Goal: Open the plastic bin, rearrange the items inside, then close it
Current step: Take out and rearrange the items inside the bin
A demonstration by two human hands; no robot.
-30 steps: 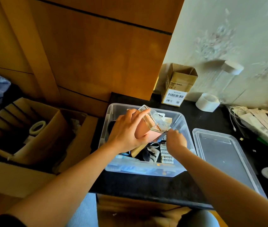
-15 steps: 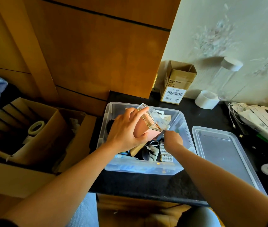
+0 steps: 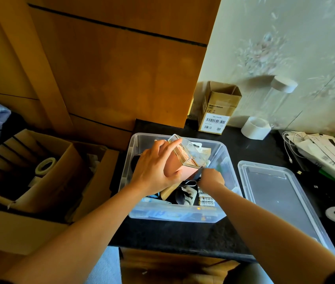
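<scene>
The left hand is gripping a pink box with a clear top, tilting it above the left half of the plastic bin; its long axis is running from near-left up to far-right. Just right of it, the right hand is reaching down among the loose items, fingers curled; whether it is holding anything I cannot tell. The bin is sitting open and see-through on the dark desk, crowded with batteries and cables. Its lid is lying flat just to the right.
</scene>
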